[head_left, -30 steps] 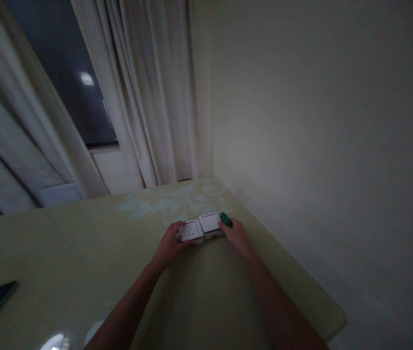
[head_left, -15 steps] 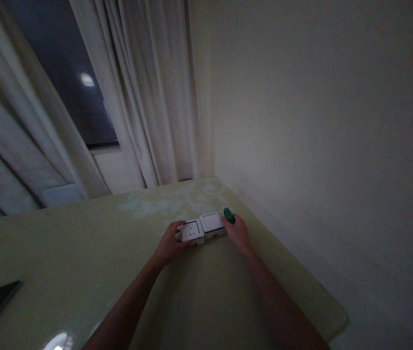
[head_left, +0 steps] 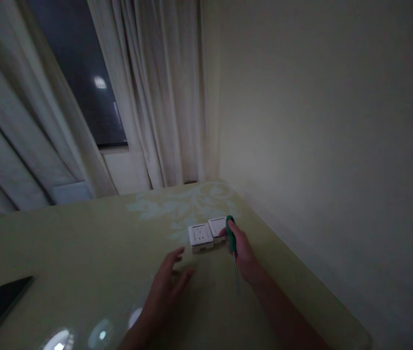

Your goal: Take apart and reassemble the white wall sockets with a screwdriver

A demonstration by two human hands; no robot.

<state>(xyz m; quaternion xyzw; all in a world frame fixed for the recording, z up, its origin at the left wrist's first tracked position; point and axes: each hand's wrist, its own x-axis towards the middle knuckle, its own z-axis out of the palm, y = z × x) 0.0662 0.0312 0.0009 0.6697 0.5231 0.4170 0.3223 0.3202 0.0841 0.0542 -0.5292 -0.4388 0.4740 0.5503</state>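
Observation:
Two white square electrical boxes stand side by side on the table. The left one is a wall socket [head_left: 201, 235] with slots in its face; the right one is a plain-faced switch box [head_left: 216, 226], partly hidden by my right hand [head_left: 242, 247]. That hand is closed around the green handle of a screwdriver [head_left: 231, 234], whose thin shaft points down toward me. My left hand [head_left: 171, 278] is apart from the boxes, in front and to the left of the socket, with its fingers spread and nothing in them.
A pale green table [head_left: 93, 243] with a leaf pattern meets a plain wall [head_left: 319, 146] on the right. Behind it hang long curtains [head_left: 162, 97] beside a dark window [head_left: 78, 73]. A flat black object [head_left: 0, 304] lies at the left, and lights reflect off the tabletop.
My left hand has let go of the socket and drawn back toward me. The screwdriver in my right hand has turned so that its shaft now shows. The view has shifted slightly.

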